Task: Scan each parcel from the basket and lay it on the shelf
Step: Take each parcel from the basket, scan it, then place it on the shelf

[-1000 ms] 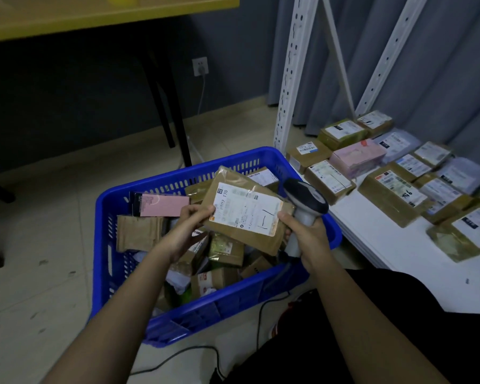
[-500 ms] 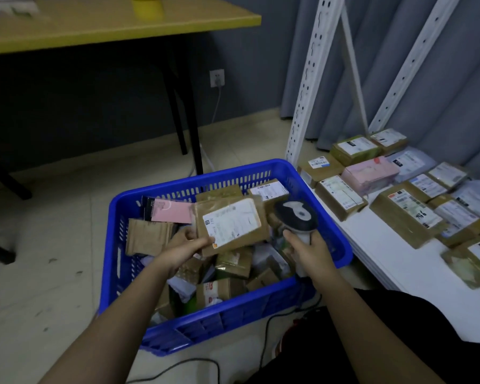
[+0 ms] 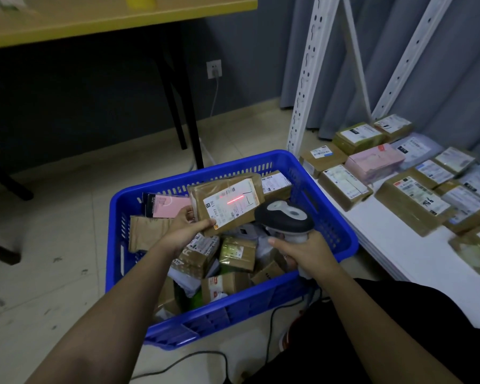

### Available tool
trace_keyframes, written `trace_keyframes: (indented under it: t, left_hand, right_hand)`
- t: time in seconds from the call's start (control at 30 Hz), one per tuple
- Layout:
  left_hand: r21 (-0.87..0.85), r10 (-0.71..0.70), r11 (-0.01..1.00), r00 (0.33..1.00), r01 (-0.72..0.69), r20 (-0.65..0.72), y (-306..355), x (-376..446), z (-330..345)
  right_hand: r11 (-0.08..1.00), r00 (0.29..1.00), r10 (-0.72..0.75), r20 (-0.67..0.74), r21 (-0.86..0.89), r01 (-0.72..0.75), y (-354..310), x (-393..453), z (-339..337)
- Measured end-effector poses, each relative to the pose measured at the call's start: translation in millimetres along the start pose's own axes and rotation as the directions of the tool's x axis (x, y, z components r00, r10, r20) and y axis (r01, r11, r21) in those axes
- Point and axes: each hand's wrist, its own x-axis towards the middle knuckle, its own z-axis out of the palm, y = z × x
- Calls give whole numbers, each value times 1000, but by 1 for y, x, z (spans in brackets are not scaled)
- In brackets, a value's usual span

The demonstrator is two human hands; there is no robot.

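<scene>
Parcel (image 3: 227,205) sits in my left hand (image 3: 185,228), held above the blue basket (image 3: 333,223), its label tilted up towards me. My left fingers (image 3: 205,223) pinch its near lower corner, thumb on the label side. My right hand (image 3: 306,252) is wrapped tight round the grip of the scanner (image 3: 284,217), whose head sits just beside the parcel's lower right edge and aims up across the label. A red scan line (image 3: 235,200) lies on the label, running along the parcel's long axis, which slants from lower left to upper right. The shelf (image 3: 399,245) lies to my right, well apart from the parcel, with rows of parcels already laid on it. My left hand has the parcel, yet my right is nearer the shelf and busy with the scanner, so I judge the left must carry it across over the basket's right rim. Compared with half a second back, the red line is now lit on the label where none showed, the parcel is turned so its long edge lines up with the beam, and the scanner has come closer under it.
</scene>
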Motion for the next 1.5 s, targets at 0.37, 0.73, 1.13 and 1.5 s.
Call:
trace_keyframes:
  t: [0.37, 0.73, 1.13, 1.5]
  left_hand:
    - [57, 20, 998, 1000, -21, 23, -2, 0, 0]
    - [-5, 64, 998, 997, -64, 32, 19, -4, 35]
    - [-38, 206, 978, 946, -203, 251, 98, -3, 186]
    - [237, 68, 943, 834, -233, 548, 123, 16, 341]
  right_hand:
    - [998, 994, -46, -101, -43, 42, 2, 4, -3]
    - [992, 985, -32, -171, 116, 53, -7, 5, -10]
    - [973, 742, -80, -665, 110, 203, -48, 9, -157]
    - [973, 720, 213, -661, 206, -99, 39, -21, -292]
